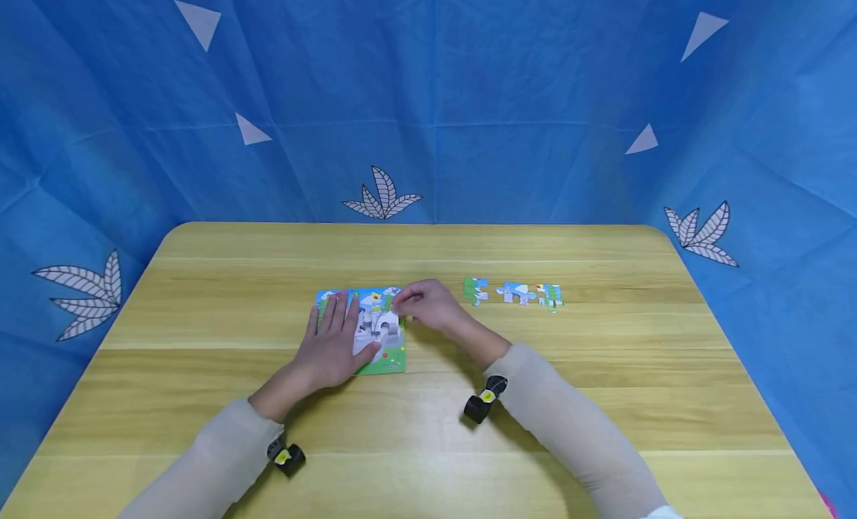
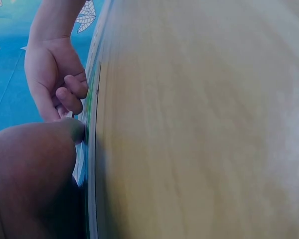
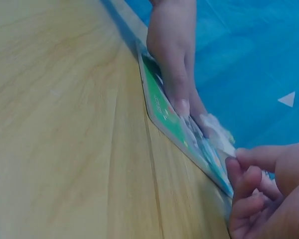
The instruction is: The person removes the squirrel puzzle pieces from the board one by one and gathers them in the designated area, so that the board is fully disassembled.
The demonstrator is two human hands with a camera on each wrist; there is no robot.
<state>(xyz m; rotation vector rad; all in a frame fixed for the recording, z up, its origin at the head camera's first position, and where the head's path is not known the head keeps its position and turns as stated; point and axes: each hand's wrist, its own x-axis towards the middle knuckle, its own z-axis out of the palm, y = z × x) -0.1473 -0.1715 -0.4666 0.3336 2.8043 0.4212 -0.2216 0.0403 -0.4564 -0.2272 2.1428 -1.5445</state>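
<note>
A small picture puzzle (image 1: 395, 361), with a green lower edge and a blue top, lies on the wooden table. My left hand (image 1: 329, 352) rests flat over its left half, fingers straight and thumb out across the lower part. At the upper right edge, my right hand (image 1: 431, 305) pinches a whitish puzzle piece (image 3: 217, 132) between thumb and index finger. The right wrist view shows this piece tilted up from the puzzle. Part of the picture is hidden under the left hand.
To the right of the puzzle lie several loose pieces: a green and blue one (image 1: 474, 290), a blue one with white (image 1: 516, 292) and a multicoloured part (image 1: 552, 296). A blue curtain (image 1: 428, 102) hangs behind the table (image 1: 602, 415).
</note>
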